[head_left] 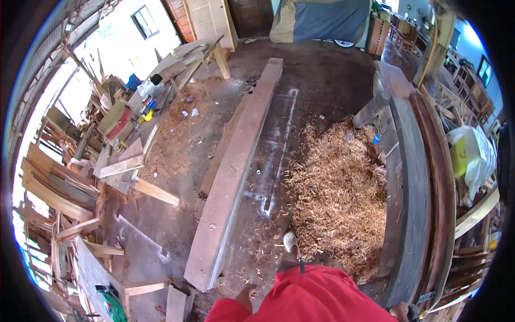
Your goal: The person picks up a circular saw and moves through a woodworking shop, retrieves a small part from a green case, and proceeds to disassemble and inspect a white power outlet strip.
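At the lower edge, my left hand (pixel 247 294) hangs beside the near end of a long wooden beam (pixel 236 161), apart from it. Its fingers look loosely extended and hold nothing. My right hand (pixel 399 310) is at the bottom right, partly cut off by the edge, by the near end of the workbench (pixel 410 177). It appears closed around a dark object (pixel 413 311), too cropped to name. Long dark boards (pixel 437 198) lie along the bench's right side.
A heap of wood shavings (pixel 338 198) covers the floor left of the bench. Low tables (pixel 177 70) and stacked timber (pixel 59 188) stand on the left. A green power tool (pixel 111 305) lies lower left. A covered vehicle (pixel 322 21) is at the back.
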### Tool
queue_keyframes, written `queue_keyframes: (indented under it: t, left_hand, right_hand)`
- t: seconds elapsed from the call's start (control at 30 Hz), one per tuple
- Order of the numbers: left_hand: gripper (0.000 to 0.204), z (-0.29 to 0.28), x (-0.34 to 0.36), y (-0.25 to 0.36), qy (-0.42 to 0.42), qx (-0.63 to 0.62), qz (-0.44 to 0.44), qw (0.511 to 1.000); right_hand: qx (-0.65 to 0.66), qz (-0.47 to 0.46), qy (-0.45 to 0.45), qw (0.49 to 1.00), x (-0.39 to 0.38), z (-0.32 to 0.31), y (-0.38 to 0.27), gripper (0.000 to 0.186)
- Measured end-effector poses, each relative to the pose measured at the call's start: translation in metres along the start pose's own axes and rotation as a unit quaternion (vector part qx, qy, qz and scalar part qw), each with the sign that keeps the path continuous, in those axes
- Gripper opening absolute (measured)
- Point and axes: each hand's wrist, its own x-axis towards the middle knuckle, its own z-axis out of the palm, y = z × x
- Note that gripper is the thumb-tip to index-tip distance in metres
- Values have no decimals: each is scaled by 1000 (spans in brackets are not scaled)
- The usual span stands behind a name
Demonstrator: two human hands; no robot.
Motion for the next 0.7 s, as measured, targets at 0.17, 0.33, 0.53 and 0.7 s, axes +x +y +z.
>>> queue_keyframes:
  t: [0.17, 0.33, 0.53, 0.7]
  left_hand:
    - [38, -64, 45, 201, 253, 421, 496, 716]
    - [40, -87, -61, 441, 182, 43, 543, 819]
    - [53, -167, -221, 660, 22, 67, 659, 749]
    - [46, -304, -132, 809, 14, -12, 644, 765]
  right_hand:
    - [-53, -101, 5, 993, 8, -73, -77, 32]
    - [-55, -299, 70, 950, 34, -179, -206, 34]
    - [21, -241, 10, 970, 66, -291, -364, 32]
    - [25, -527, 173, 832, 130, -349, -441, 33]
